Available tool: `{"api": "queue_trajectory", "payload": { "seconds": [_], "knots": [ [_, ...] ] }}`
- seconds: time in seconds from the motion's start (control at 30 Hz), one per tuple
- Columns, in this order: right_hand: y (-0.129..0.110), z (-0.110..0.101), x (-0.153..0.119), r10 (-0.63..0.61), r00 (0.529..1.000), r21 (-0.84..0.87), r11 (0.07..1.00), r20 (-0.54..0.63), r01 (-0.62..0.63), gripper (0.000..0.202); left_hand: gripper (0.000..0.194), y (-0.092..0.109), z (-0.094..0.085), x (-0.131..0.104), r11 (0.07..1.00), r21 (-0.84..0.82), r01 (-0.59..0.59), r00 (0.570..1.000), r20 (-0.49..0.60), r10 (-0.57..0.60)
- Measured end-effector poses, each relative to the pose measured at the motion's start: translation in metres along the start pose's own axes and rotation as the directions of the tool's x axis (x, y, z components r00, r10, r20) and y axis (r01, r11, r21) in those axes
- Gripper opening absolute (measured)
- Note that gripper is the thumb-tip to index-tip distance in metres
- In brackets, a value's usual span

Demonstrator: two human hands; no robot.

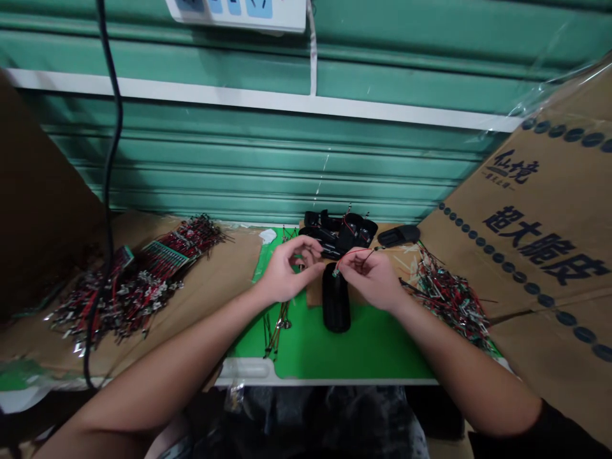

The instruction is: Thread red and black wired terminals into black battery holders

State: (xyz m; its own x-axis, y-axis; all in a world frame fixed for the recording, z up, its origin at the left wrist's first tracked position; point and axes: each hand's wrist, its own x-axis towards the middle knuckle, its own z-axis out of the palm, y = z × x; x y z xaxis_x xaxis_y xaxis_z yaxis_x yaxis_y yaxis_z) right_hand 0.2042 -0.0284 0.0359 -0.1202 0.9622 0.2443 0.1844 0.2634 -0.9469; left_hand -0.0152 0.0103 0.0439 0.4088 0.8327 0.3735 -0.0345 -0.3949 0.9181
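Note:
A black oval plastic shell (336,303) lies lengthwise on the green mat (382,350), between my two hands. My right hand (368,274) pinches a small wired circuit board (336,272) over the shell's far end; thin red and black wires trail from it over the fingers. To the left, my left hand (294,268) is curved with thumb and fingers apart, and I see nothing in it. Beside that wrist, several thin wired parts (277,331) lie on the mat.
Black shells (342,233) with wires are heaped at the back, and another black shell (398,235) lies to their right. Piles of wired boards lie left (129,299) and right (449,296). A printed carton (535,217) stands right; a black cable (109,166) hangs left.

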Motion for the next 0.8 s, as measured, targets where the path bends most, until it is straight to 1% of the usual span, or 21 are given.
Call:
{"api": "queue_trajectory", "payload": {
  "seconds": [0.07,0.13,0.2,0.27,0.3,0.37,0.47,0.6,0.7,0.8],
  "knots": [
    [-0.001,0.003,-0.002,0.016,0.999,-0.034,0.999,0.05,-0.014,0.023,0.033,0.003,0.005,-0.002,0.999,0.039,-0.031,1.0,0.009,0.03],
    [-0.002,0.005,-0.004,0.038,0.995,-0.066,0.997,0.09,-0.032,0.022,0.029,0.003,0.009,-0.003,0.998,0.059,-0.038,0.999,0.02,0.037],
    [-0.002,0.007,-0.005,0.062,0.991,-0.086,0.995,0.119,-0.052,0.022,0.028,0.002,0.012,-0.004,0.999,0.052,-0.003,1.0,-0.001,0.003],
    [-0.002,0.007,-0.005,0.064,0.99,-0.072,0.996,0.129,-0.055,0.021,0.033,0.0,0.014,-0.003,0.997,0.01,0.072,0.997,-0.037,-0.071],
    [-0.001,0.007,-0.004,0.059,0.99,-0.053,0.997,0.125,-0.052,0.022,0.037,-0.001,0.014,-0.003,0.993,-0.026,0.119,0.992,-0.04,-0.12],
    [-0.001,0.005,-0.002,0.042,0.994,-0.001,0.999,0.101,-0.042,0.025,0.046,-0.002,0.014,-0.002,0.973,-0.106,0.205,0.978,-0.008,-0.207],
    [0.001,0.003,0.0,0.037,0.998,0.067,0.997,0.057,-0.041,0.033,0.053,-0.001,0.014,0.0,0.943,-0.181,0.278,0.961,0.059,-0.271],
    [0.0,0.004,0.002,0.047,0.999,0.133,0.99,-0.002,-0.046,0.044,0.054,0.0,0.016,0.0,0.945,-0.188,0.269,0.963,0.061,-0.262],
    [-0.001,0.004,0.001,0.044,0.997,0.147,0.988,-0.06,-0.035,0.047,0.054,0.0,0.017,0.0,0.944,-0.197,0.263,0.965,0.057,-0.257],
    [-0.001,0.003,0.002,0.077,0.996,0.165,0.984,-0.033,-0.071,0.045,0.053,-0.001,0.016,0.001,0.943,-0.221,0.249,0.969,0.05,-0.244]
  ]
}}
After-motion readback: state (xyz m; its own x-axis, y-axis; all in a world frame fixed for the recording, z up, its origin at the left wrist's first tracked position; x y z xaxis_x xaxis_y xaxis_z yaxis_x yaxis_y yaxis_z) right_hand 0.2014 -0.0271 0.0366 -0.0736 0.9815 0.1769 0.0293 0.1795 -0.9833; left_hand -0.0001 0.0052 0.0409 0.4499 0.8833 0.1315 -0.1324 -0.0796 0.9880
